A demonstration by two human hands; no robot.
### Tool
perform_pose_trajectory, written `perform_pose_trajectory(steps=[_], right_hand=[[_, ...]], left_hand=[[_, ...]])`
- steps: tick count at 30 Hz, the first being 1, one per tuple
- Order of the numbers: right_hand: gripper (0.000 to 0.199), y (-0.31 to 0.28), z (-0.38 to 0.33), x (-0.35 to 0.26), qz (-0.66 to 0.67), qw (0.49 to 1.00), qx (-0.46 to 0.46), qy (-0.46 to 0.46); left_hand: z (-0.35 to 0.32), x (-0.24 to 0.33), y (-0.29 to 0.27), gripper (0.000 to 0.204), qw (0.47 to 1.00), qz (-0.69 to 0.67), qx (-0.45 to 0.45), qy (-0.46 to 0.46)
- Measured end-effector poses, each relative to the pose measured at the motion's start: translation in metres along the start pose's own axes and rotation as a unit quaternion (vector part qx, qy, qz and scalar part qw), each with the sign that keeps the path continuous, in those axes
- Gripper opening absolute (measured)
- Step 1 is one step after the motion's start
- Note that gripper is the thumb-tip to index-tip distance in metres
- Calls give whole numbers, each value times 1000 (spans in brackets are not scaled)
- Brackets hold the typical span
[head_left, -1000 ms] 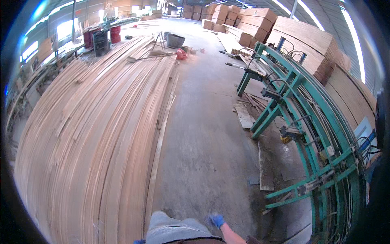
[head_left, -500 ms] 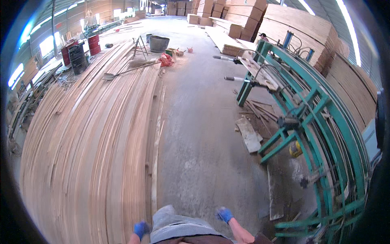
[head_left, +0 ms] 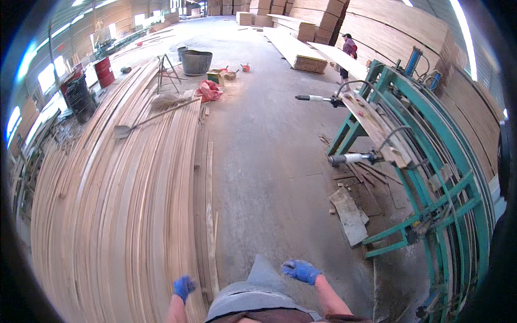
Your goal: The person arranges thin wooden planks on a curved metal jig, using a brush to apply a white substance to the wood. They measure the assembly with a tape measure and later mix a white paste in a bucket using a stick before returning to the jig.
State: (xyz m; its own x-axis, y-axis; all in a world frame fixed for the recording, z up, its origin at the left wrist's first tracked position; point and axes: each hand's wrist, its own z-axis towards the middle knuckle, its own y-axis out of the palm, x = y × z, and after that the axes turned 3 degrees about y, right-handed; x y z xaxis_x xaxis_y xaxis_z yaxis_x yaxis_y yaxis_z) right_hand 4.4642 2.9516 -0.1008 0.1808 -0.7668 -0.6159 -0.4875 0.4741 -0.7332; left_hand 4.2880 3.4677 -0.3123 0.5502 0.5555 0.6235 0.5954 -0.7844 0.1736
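My left hand (head_left: 184,288), in a blue glove, hangs beside the right edge of a wide stack of long wooden strips (head_left: 129,199). Its fingers look curled, and no object shows in it. The other blue-gloved hand, my right hand (head_left: 301,271), is held out over the concrete floor (head_left: 264,188) with its fingers drawn together and nothing visible in them. Neither hand touches the wood or the machine. A long-handled shovel (head_left: 123,131) lies across the far part of the strips.
To the right runs a green metal frame machine (head_left: 396,246) with cylinders (head_left: 350,158) jutting into the aisle. Scrap boards (head_left: 349,215) lie by its legs. Ahead are a dark tub (head_left: 197,62), a red bag (head_left: 210,91), stacked panels (head_left: 309,62) and another person (head_left: 349,47).
The tub, shovel and machine appear nearer, so I have moved forward along the aisle. Both my hands have risen in the view. The other person now shows more fully.
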Motion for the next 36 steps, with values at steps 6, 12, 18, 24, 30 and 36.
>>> perform_pose_trajectory(steps=[6,12,18,24,30,36], right_hand=[[24,-245,294,-54,-52,943,302,-132],[32,-472,547,-155,-123,901,280,-308],[29,-624,765,-182,-263,832,262,-412],[25,-735,948,-182,-239,851,243,-399],[21,-855,1122,-103,-264,873,270,-308],[17,-1002,1317,-40,-245,871,273,-326]], left_hand=[[181,262,182,23,986,-68,-113,97],[250,266,232,23,984,11,80,-156],[405,408,327,28,973,73,90,-198],[643,711,502,33,996,68,40,-45],[852,1023,864,35,979,81,-128,135],[996,1010,914,21,978,200,-52,35]])
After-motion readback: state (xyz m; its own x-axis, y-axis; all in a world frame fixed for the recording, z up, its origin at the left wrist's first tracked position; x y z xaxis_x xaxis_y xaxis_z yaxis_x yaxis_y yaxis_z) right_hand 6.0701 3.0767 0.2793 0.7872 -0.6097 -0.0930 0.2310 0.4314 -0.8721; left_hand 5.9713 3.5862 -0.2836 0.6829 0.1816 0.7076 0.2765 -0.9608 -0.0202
